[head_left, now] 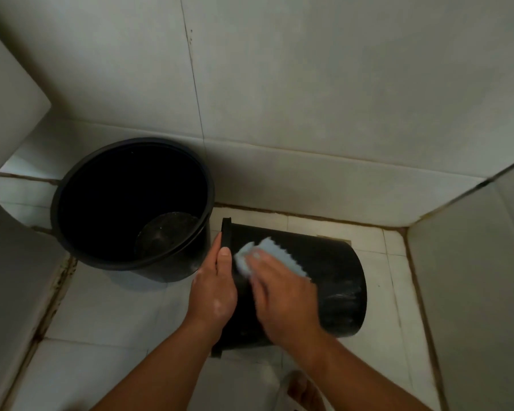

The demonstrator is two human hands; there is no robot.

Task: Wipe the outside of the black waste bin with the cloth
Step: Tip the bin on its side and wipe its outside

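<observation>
A black bucket (55, 203) stands upright at ten o'clock from the hands. The left hand (212, 287) clamps thumb and fingers on the rim of the black waste bin (339, 280), which lies on its side on the tiled floor (101, 307), base toward three o'clock. The pale blue cloth (275, 253) lies on the bin's upper side under the blurred right hand (285, 295), fingers flat and together.

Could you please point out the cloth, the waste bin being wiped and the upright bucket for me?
cloth (278, 253): head view, blue part near its scalloped edge.
waste bin (339, 280): head view, bare side wall.
bucket (161, 272): head view, front outer wall.
</observation>
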